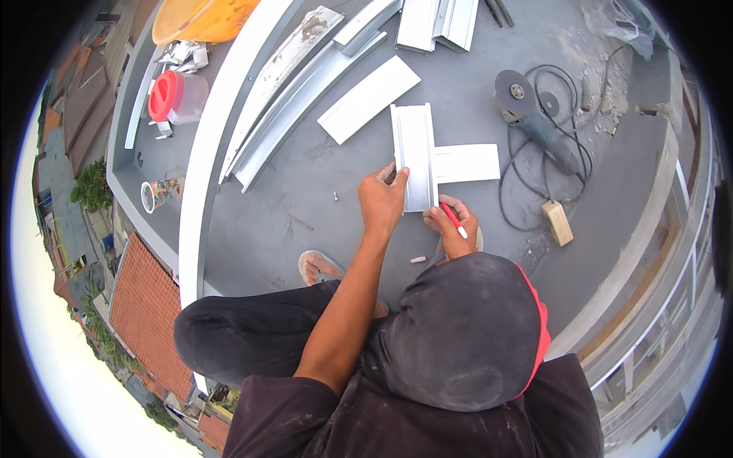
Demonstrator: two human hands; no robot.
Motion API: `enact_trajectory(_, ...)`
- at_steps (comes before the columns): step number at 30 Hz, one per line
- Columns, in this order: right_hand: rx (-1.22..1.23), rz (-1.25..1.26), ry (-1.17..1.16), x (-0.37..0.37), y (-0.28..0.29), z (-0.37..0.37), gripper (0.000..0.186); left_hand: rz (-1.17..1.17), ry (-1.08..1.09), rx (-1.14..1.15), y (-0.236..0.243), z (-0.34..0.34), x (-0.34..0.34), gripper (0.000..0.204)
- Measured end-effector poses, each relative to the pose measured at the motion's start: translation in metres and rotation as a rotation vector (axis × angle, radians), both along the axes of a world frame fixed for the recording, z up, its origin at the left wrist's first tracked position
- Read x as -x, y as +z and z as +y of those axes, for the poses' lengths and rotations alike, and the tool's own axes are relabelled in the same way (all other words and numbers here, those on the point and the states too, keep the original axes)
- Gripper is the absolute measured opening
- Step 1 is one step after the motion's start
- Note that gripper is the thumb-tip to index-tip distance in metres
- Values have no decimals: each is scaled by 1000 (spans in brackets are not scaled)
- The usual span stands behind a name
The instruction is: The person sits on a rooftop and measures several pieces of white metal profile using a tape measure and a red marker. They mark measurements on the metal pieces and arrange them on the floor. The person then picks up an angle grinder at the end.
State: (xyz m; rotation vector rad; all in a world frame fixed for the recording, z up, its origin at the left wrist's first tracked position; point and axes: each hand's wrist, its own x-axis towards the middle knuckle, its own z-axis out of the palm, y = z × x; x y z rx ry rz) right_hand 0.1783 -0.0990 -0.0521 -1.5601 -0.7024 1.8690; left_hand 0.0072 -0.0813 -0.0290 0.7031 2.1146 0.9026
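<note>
A short white metal channel piece (414, 156) stands over the left end of a flat white strip (467, 162). My left hand (383, 197) is closed on the channel's left edge, thumb on its face. My right hand (455, 230) holds a red marker (450, 214) at the channel's lower right corner, its fingers curled round it. A small white-and-pink cap (418, 259) lies below on the grey floor (290, 198). Another flat white piece (369, 98) lies above left of the channel.
An angle grinder (534, 122) with looped cable and wooden block (557, 221) lies right. Long metal profiles (298, 107) lie upper left, behind a white rail (229, 91), red-lidded tub (177, 97), cup (160, 195) and orange container (198, 17) beside it. Rooftops show past the left edge.
</note>
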Motion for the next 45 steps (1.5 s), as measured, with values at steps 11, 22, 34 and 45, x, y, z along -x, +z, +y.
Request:
enact_trajectory(11, -79, -77, 121, -15, 3, 0, 42, 162, -20, 92, -6, 6, -12, 39)
enact_trajectory(22, -64, -8, 126, -22, -9, 8, 40, 298, -76, 179, -21, 6, -23, 35)
enact_trajectory(34, 10, -35, 89, -15, -3, 7, 37, 185, 57, 192, -18, 3, -25, 38)
enact_trajectory(45, 26, -60, 95, -20, -9, 6, 41, 247, 58, 92, -33, -4, -29, 37)
